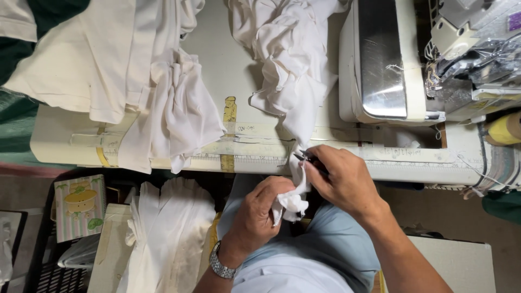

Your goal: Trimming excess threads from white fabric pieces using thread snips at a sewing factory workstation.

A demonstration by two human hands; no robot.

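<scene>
Left hand (pixel 259 211) grips the bunched lower end of the white cloth strip (pixel 296 135), which hangs off the sewing table (pixel 228 81) edge; right hand (pixel 339 176), just beside it, pinches small dark snips (pixel 305 157) against the strip.

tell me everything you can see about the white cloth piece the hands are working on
The white cloth piece looks like thin, soft knit fabric, heavily crumpled. It trails from a heap at the table's far edge, beside the sewing machine, narrowing over the front edge towards the lap. The left hand bunches its lower end in a closed grip; the right hand pinches it just above while holding a small dark tool, probably snips.
</scene>
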